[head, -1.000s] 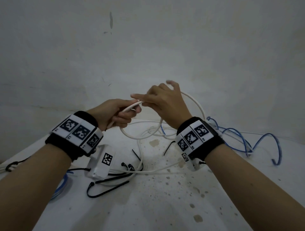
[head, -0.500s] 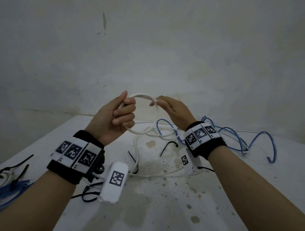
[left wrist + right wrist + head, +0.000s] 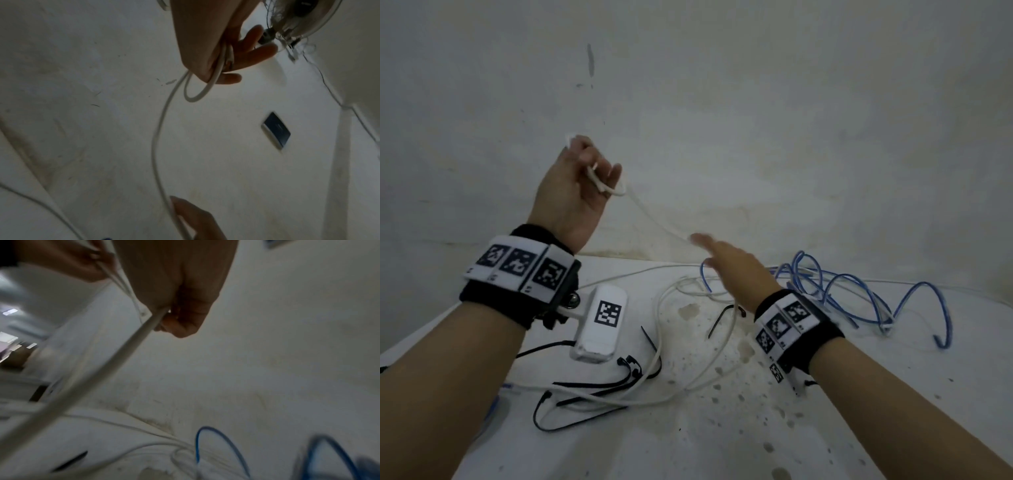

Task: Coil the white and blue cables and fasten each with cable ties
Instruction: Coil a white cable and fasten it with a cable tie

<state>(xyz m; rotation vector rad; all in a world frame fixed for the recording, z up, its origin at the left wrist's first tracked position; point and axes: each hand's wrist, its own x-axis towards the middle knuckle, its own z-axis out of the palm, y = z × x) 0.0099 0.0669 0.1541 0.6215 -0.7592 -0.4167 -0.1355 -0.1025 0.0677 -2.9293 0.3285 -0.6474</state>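
My left hand [image 3: 599,171] is raised in front of the wall and grips a small coil of the white cable [image 3: 654,219]; the loops [image 3: 197,94] hang from its curled fingers [image 3: 236,65]. One strand slants down to my right hand [image 3: 705,246], blurred, lower and to the right. There the cable [image 3: 123,353] runs through the hand's pinch [image 3: 170,318]. The rest of the white cable lies in loose curves on the table [image 3: 722,428]. The blue cable [image 3: 859,298] lies uncoiled at the back right.
Several black cable ties [image 3: 592,387] lie under my left forearm, and one more [image 3: 722,315] lies near my right wrist. The white table is stained and meets a white wall at the back. More blue cable [image 3: 493,407] shows at the left edge.
My left hand has risen up and to the left with the coil. My right hand has moved down and right along the white cable, so a strand now stretches between them.
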